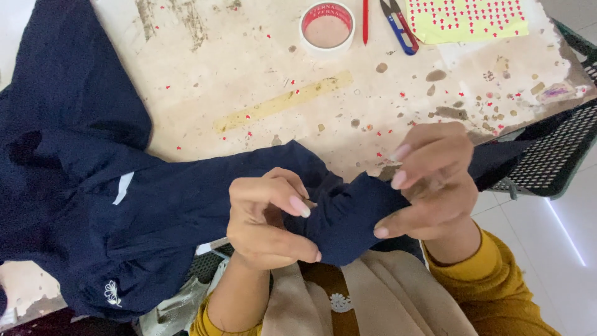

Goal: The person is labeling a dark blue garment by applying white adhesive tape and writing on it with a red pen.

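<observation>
This looks like a small garment workshop. The worn, stained tabletop (205, 74) carries thread snips (398, 25), a roll of tape (327, 27), a sheet of small red stickers (466, 17), and dark blue clothing (81, 205).

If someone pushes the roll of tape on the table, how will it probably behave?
The roll of tape lies flat on the worn table, so it would likely slide, not roll. It looks light and stiff, holding its ring shape. Set on edge, it could roll away.
</observation>
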